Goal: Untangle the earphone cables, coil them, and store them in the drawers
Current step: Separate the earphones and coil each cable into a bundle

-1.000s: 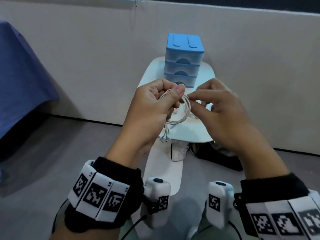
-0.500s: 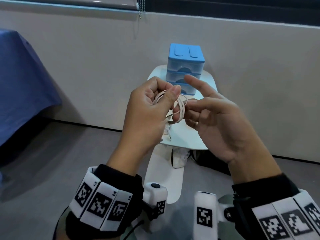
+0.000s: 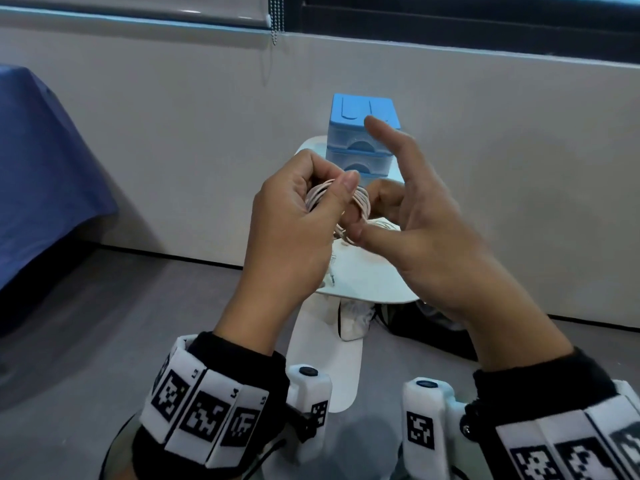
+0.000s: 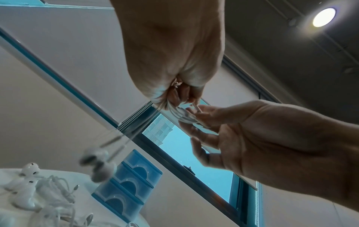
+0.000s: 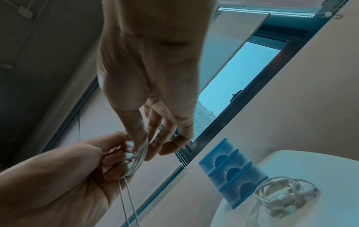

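Above the rounded white tabletop (image 3: 363,285), the left hand (image 3: 294,230) pinches a thin white cable coil (image 3: 360,202); the right hand (image 3: 426,230), fingers spread, seemingly touches it before blue plastic drawers (image 3: 363,133).

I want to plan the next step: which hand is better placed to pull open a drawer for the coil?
The right hand. Its fingers are spread and only touch the coiled earphone cable, and it is nearer the blue drawers. The left hand grips the coil, so it should probably keep holding.
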Available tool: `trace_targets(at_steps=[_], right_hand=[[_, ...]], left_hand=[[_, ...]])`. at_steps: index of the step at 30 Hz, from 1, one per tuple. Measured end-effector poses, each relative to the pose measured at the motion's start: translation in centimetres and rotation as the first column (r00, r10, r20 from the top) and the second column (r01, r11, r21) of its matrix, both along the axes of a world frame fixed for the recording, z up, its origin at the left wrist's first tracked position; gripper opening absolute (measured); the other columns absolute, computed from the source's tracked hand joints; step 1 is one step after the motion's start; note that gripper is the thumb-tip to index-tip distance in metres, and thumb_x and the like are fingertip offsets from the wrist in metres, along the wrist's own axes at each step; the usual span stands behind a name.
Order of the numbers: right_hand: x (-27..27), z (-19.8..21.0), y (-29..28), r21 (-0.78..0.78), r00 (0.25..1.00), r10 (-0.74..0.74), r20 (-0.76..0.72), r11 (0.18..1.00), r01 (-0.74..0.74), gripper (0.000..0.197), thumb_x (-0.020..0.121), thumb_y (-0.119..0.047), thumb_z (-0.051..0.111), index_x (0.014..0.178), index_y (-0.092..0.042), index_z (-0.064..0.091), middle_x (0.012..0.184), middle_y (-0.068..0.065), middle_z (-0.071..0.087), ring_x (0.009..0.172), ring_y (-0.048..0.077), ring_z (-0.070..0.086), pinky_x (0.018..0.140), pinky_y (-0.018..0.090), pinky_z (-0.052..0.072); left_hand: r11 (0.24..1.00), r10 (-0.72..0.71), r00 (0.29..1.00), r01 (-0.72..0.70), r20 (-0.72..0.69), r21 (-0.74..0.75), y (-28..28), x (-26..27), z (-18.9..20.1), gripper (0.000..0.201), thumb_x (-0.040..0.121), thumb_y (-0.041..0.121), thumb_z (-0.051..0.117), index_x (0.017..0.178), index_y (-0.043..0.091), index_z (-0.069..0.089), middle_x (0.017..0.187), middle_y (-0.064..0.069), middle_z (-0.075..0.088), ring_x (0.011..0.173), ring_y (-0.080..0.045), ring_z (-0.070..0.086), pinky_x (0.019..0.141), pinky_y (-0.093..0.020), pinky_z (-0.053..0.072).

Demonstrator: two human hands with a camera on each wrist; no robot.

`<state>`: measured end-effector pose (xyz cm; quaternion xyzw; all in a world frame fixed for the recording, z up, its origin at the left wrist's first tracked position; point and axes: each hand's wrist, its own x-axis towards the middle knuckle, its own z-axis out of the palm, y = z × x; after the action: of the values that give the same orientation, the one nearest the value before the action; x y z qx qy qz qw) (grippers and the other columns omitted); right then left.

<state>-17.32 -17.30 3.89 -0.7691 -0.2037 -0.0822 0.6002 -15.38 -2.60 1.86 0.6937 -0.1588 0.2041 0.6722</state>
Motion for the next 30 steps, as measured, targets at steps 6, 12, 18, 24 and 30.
trace_targets(at_steps=[6, 12, 18, 24, 30], right_hand=[[-0.4, 0.8, -0.6, -0.375, 0.981, -0.184, 0.055, 0.907, 0.191, 0.061, 0.092, -0.007, 0.074, 0.141, -0.037, 0.057, 0.086, -0.005, 0.079, 0.079, 0.007, 0.076, 0.086, 0.042, 0.061], [-0.9, 3.9, -3.0, -0.454, 0.920, -0.269, 0.286, 0.807, 0.377, 0.007, 0.090, -0.017, 0.077, 0.091, -0.023, 0.079, 0.078, -0.013, 0.077, 0.077, -0.001, 0.072, 0.081, 0.033, 0.060], [0.4, 3.4, -2.7, -0.472, 0.908, -0.278, 0.315, 0.784, 0.403, 0.005, 0.087, -0.032, 0.080, 0.092, -0.033, 0.082, 0.091, -0.008, 0.057, 0.072, 0.003, 0.051, 0.062, 0.015, 0.032], [0.7, 1.0, -1.0, -0.080, 0.989, -0.145, 0.001, 0.986, 0.145, 0.004, 0.086, -0.005, 0.078, 0.086, -0.008, 0.080, 0.083, 0.017, 0.075, 0.077, 0.037, 0.070, 0.075, 0.046, 0.058], [0.8, 0.0, 0.0, 0.326, 0.970, 0.015, -0.244, 0.943, 0.068, 0.036, 0.085, 0.014, 0.069, 0.118, 0.000, 0.061, 0.088, 0.026, 0.073, 0.077, 0.031, 0.072, 0.072, 0.033, 0.057]], left_hand=[[0.993, 0.071, 0.997, -0.071, -0.001, 0.092, 0.4, 0.3, -0.5, 0.017, 0.097, 0.024, 0.071, 0.084, 0.015, 0.064, 0.075, 0.002, 0.071, 0.070, -0.010, 0.066, 0.065, -0.029, 0.053], [0.955, -0.058, 0.994, 0.081, -0.088, 0.285, 1.5, 0.7, 0.5, 0.026, 0.098, 0.033, 0.069, 0.077, 0.017, 0.068, 0.054, 0.012, 0.053, 0.053, -0.006, 0.044, 0.057, -0.030, 0.038], [0.954, -0.291, 0.944, 0.275, -0.157, -0.119, 0.4, 0.0, 1.3, 0.030, 0.100, 0.024, 0.065, 0.071, 0.016, 0.063, 0.061, 0.000, 0.041, 0.046, -0.008, 0.028, 0.046, -0.020, 0.028], [0.984, -0.177, 0.982, 0.174, -0.073, -0.040, -0.1, 0.1, 1.2, 0.028, 0.101, 0.019, 0.063, 0.076, 0.008, 0.061, 0.052, 0.013, 0.055, 0.046, -0.003, 0.042, 0.051, -0.016, 0.035], [0.996, -0.085, 0.993, 0.084, -0.085, -0.005, 0.3, 0.7, 0.1, 0.030, 0.095, 0.031, 0.069, 0.083, 0.005, 0.065, 0.069, -0.005, 0.067, 0.063, -0.017, 0.061, 0.066, -0.045, 0.056]])
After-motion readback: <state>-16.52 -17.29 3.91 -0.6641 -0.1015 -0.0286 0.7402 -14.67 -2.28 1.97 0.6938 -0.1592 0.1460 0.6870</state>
